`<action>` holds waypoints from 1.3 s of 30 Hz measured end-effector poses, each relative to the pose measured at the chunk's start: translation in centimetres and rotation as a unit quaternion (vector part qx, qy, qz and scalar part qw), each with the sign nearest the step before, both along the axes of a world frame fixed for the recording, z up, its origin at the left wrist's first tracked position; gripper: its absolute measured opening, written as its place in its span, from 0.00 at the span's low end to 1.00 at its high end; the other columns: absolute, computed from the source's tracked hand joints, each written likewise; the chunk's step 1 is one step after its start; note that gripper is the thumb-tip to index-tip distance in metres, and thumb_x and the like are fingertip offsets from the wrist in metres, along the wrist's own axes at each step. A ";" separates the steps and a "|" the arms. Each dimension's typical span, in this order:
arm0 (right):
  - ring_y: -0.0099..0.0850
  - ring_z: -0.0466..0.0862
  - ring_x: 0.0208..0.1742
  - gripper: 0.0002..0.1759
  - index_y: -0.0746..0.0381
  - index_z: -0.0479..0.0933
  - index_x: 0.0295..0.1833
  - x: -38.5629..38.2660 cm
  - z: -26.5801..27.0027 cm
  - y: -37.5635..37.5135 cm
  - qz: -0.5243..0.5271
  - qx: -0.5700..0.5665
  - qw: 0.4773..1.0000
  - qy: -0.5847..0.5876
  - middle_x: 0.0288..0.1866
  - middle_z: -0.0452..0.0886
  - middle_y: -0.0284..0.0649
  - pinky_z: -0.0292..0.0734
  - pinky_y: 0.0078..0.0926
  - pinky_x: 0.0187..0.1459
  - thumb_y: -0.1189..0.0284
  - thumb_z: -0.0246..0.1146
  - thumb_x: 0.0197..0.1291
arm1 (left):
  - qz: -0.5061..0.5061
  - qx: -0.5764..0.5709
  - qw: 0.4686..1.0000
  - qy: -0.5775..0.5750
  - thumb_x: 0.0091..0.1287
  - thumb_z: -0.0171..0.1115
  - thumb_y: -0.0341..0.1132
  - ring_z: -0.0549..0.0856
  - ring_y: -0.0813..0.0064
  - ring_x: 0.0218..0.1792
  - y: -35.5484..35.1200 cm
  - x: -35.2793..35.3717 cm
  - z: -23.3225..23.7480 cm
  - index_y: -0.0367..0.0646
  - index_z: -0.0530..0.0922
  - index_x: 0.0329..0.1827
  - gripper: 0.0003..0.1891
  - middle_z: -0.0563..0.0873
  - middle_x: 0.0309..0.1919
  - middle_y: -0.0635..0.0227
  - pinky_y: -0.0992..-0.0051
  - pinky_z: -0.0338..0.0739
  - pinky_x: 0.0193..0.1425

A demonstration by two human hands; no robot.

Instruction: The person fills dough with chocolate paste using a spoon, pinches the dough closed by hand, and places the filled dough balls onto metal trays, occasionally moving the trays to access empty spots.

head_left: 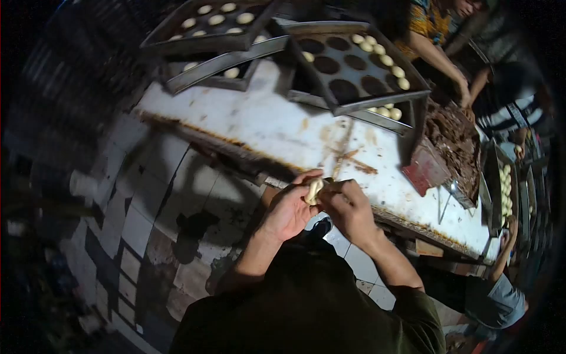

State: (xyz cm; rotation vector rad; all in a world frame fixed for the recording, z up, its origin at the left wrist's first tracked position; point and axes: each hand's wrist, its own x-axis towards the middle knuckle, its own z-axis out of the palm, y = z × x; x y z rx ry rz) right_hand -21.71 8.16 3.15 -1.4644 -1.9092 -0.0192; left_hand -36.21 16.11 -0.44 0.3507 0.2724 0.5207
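Note:
My left hand (pixel 289 209) and my right hand (pixel 349 207) meet at the near edge of the white table (pixel 259 121). Both pinch a small pale dough piece (pixel 314 190) between their fingertips. The dough is partly hidden by my fingers. A dark baking tray (pixel 354 68) with round hollows lies beyond my hands, with several dough balls (pixel 383 59) along its right side.
More trays (pixel 212 26) with dough balls are stacked at the back left. A tray of brown filling (pixel 457 147) sits at the right, where other people's hands (pixel 463 94) work. A red scraper (pixel 424 171) lies beside it. Tiled floor (pixel 159 194) is below left.

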 end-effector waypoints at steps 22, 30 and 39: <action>0.30 0.73 0.32 0.06 0.67 0.76 0.35 -18.3 1.0 18.0 0.150 -0.175 0.931 0.284 0.33 0.74 0.41 0.69 0.25 0.34 0.75 0.63 0.56 | 0.463 0.156 0.863 0.130 0.65 0.58 0.27 0.76 0.85 0.41 10.4 -16.2 1.6 0.38 0.74 0.53 0.14 0.78 0.40 0.71 0.83 0.72 0.43; 0.23 0.70 0.27 0.09 0.66 0.70 0.37 -17.3 0.6 27.9 0.117 -0.055 0.857 0.500 0.33 0.73 0.37 0.69 0.19 0.31 0.78 0.64 0.55 | 0.329 0.350 0.848 0.225 0.68 0.52 0.28 0.75 0.75 0.53 20.0 -14.9 3.9 0.36 0.73 0.53 0.12 0.76 0.53 0.63 0.76 0.68 0.58; 0.31 0.73 0.33 0.10 0.64 0.77 0.36 -16.6 0.7 32.9 0.049 0.155 0.972 0.168 0.34 0.73 0.43 0.69 0.27 0.32 0.74 0.69 0.48 | 0.378 0.255 0.881 0.129 0.68 0.48 0.27 0.75 0.68 0.56 27.1 -13.1 4.6 0.35 0.69 0.54 0.13 0.72 0.55 0.56 0.73 0.69 0.60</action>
